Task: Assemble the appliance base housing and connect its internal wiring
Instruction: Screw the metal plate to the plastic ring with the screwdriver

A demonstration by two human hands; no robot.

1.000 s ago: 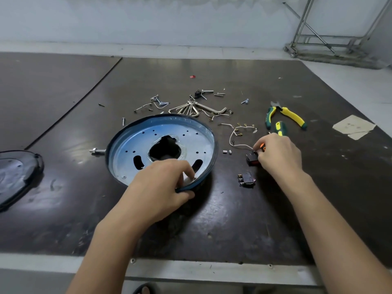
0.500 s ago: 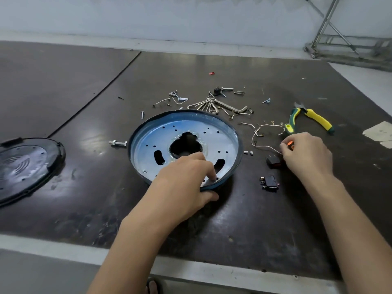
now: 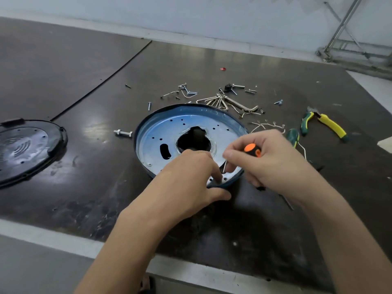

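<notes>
The right hand has come over, its grip closed round an orange-capped black screwdriver, tip above the round blue metal base housing at the middle of the dark bench. The left hand pinches the housing's near rim. Screw fastening probably starts.

A single head-worn camera looks forward and down from the near edge of the dark table, close over the round metal base at mid-scene. It faces the far white wall, with a metal rack at far right.
</notes>
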